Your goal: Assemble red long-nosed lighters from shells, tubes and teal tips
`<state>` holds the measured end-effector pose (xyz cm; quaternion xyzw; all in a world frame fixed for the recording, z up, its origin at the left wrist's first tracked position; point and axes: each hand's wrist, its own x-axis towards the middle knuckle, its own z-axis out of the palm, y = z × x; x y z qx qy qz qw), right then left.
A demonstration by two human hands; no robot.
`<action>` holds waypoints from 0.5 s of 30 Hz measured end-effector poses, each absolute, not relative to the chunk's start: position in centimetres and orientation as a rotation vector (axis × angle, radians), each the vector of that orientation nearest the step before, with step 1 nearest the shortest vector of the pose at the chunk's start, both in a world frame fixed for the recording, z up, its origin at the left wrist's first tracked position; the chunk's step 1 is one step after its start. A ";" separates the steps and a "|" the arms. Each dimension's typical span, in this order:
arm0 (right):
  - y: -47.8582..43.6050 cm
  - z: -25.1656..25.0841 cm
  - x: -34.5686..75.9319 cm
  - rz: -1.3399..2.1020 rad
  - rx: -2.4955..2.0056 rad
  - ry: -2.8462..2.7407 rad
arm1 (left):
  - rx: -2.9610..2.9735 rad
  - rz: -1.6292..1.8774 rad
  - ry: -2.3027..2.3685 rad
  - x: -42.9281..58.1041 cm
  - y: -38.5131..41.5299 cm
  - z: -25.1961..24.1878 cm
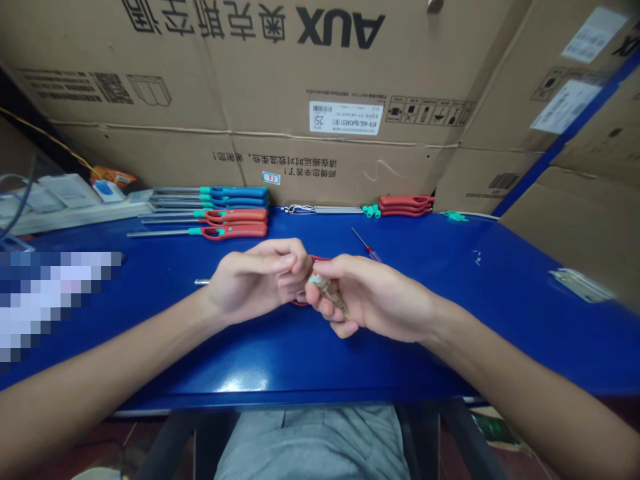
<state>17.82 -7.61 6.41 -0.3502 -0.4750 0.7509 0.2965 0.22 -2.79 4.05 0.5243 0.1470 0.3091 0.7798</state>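
Observation:
Both my hands meet above the middle of the blue table. In my right hand (385,293) a small brownish, see-through piece with a pale tip (330,291) lies between thumb and curled fingers. My left hand (260,277) is closed beside it, fingertips close to the pale tip; what it pinches, if anything, is hidden. Behind the hands, a red lighter handle (321,258) shows only in part. A metal tube end (202,282) sticks out left of my left hand. A screwdriver (370,251) with a purple handle lies just beyond my right hand.
Blue and red long-nosed lighters (235,231) are lined up at the back left. Metal rods (335,209), green caps (371,211) and red handle shells (406,205) lie along the cardboard wall (280,87). A power strip (100,212) is at far left.

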 end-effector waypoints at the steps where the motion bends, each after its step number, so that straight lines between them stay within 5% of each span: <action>1: -7.6 6.4 17.9 1.936 -0.900 -1.288 | 1.120 0.687 0.310 0.2 -2.8 4.0; 15: -8.8 5.8 16.8 1.552 -0.698 -1.521 | 1.169 0.720 0.238 0.5 -3.9 4.3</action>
